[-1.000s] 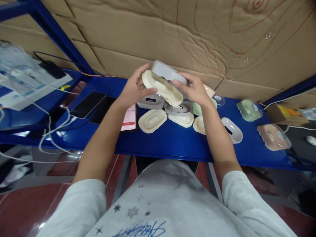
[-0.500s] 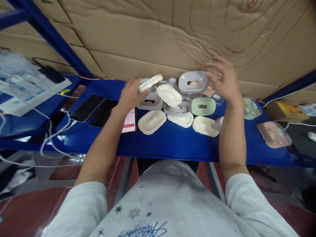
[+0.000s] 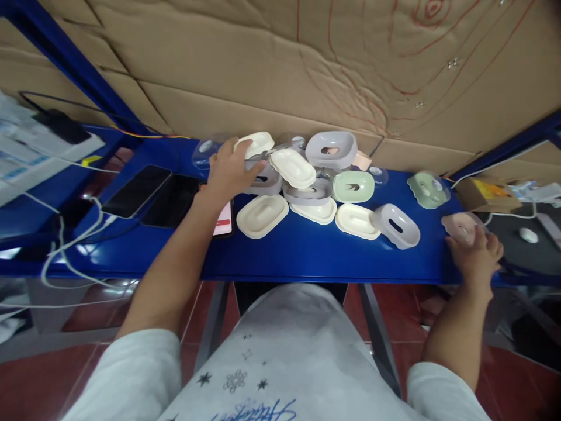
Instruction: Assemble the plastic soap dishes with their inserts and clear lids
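Observation:
My left hand [image 3: 230,171] lies over the left part of a heap of soap dishes, fingers apart, at the edge of a cream tray [image 3: 259,144]. Its thumb is over a grey soap dish [image 3: 268,182]. At the right end of the table my right hand [image 3: 475,252] is closed around a pink soap dish [image 3: 462,225] with a clear cover, partly hidden by the fingers. Between the hands are another cream tray [image 3: 293,168], a grey holder [image 3: 332,149], a green one [image 3: 354,187] and a grey one on its own [image 3: 398,227].
A covered green soap dish [image 3: 428,190] stands near the back right. Dark phones [image 3: 138,192] and white cables [image 3: 74,251] lie on the left. A cardboard box [image 3: 491,196] and a white mouse [image 3: 528,235] are at the right. Cardboard [image 3: 245,70] walls the back.
My right hand has moved from the grey holder at the back to the pink soap dish at far right. The cream tray by my left hand now lies lower and flatter.

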The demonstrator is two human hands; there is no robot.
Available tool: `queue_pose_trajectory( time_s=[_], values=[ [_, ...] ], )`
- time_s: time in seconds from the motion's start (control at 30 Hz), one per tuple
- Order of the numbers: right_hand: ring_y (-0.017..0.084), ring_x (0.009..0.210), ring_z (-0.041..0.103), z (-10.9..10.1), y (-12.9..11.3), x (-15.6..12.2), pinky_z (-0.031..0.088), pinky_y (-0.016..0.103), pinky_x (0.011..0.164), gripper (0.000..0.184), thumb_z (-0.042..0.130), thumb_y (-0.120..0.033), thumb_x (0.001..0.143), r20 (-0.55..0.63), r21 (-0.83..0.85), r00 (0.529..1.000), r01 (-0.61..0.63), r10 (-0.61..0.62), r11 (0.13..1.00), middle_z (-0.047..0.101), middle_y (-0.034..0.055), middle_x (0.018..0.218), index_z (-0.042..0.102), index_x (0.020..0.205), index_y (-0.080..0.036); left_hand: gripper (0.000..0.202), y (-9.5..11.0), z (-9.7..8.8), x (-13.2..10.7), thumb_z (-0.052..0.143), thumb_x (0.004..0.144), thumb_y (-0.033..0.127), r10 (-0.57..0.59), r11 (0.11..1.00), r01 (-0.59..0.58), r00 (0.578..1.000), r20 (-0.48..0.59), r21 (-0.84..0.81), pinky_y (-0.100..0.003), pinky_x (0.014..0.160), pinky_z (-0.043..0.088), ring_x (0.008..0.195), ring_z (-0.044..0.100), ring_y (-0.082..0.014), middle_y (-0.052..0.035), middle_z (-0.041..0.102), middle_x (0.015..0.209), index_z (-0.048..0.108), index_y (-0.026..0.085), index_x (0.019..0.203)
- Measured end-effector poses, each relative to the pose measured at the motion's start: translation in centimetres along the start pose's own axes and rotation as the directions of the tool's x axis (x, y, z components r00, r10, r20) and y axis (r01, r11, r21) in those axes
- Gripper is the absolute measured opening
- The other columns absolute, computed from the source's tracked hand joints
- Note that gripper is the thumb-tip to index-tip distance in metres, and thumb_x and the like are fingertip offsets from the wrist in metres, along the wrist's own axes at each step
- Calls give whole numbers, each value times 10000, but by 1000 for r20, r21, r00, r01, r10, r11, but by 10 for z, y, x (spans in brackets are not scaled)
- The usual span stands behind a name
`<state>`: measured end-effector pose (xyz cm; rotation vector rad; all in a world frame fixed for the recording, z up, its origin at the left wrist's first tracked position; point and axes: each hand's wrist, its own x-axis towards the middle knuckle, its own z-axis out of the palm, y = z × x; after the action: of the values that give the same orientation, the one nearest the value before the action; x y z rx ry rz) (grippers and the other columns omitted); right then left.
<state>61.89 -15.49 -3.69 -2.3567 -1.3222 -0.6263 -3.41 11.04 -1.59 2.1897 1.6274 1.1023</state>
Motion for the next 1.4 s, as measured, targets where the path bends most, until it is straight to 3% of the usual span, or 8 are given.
queue_pose_trajectory(
  time_s=[0.4, 0.53, 0.63, 0.77, 0.9, 1.1, 1.23, 1.4],
  values=[
    [461, 1188, 724, -6, -80, -8, 577, 567, 1011, 784, 651, -753, 812, -369, 410, 893, -92, 257, 908, 688, 291, 1239, 775, 1378, -224, 600, 92, 2, -31, 614, 1049, 654, 309, 921, -281, 949, 67, -268, -544, 1147, 517, 1361, 608, -331, -135, 605, 1504, 558, 260, 1498],
    [368, 1331, 680, -63, -183, -8, 568, 557, 1112, 599, 668, -655, 924, -303, 547, 945, 277, -121, 790, 686, 167, 1377, 710, 1440, -355, 1040, 123, 6, -52, 777, 907, 728, 416, 730, -194, 887, 200, -656, -457, 968, 639, 1297, 689, -304, -141, 470, 1680, 179, 450, 1710],
    [331, 1422, 619, -104, -277, -9, 500, 565, 1230, 528, 756, -585, 943, -240, 651, 821, 532, -518, 541, 668, 82, 1447, 706, 1437, -401, 1136, 132, 9, -58, 777, 879, 788, 480, 614, -191, 860, 171, -766, -519, 1048, 621, 1449, 610, -355, -118, 311, 1788, 50, 526, 1711],
    [301, 1403, 628, -116, -375, 19, 519, 542, 1222, 453, 584, -631, 1054, -148, 758, 705, 531, -694, 378, 685, 38, 1448, 726, 1402, -378, 1031, 118, 7, -44, 695, 910, 839, 267, 666, -158, 963, 36, -729, -538, 1176, 539, 1538, 512, -384, -123, 430, 1714, 178, 418, 1696],
    [319, 1414, 620, -80, -428, 68, 528, 555, 1189, 570, 374, -682, 1120, -175, 836, 781, 439, -599, 329, 716, 66, 1433, 717, 1396, -320, 1022, 78, 1, -14, 797, 828, 814, -10, 633, -63, 996, -90, -772, -464, 1227, 506, 1515, 545, -336, -99, 530, 1628, 356, 350, 1624],
    [268, 1415, 601, -29, -452, 82, 542, 488, 1173, 607, 378, -741, 1101, -186, 789, 755, 496, -629, 362, 711, 51, 1450, 716, 1363, -311, 766, 25, -4, 12, 761, 971, 613, -342, 548, -62, 893, -292, -834, -433, 1277, 460, 1440, 600, -198, -19, 595, 1546, 364, 334, 1564],
    [227, 1389, 598, -22, -454, 66, 429, 510, 1272, 493, 433, -647, 1133, -83, 653, 637, 616, -767, 440, 718, 19, 1439, 707, 1354, -302, 670, 10, 3, 15, 514, 1081, 722, -300, 690, 3, 911, -282, -724, -507, 1310, 385, 1587, 422, -186, -5, 488, 1648, 390, 276, 1565],
    [286, 1556, 464, -33, -457, 58, 275, 646, 1334, 520, 392, -578, 1159, -80, 609, 655, 629, -751, 484, 584, 54, 1628, 608, 1518, -270, 1029, 23, 12, 9, 772, 877, 813, -233, 695, -87, 912, -338, -714, -504, 1309, 420, 1519, 520, -255, -99, 457, 1683, 314, 263, 1616]
  ],
)
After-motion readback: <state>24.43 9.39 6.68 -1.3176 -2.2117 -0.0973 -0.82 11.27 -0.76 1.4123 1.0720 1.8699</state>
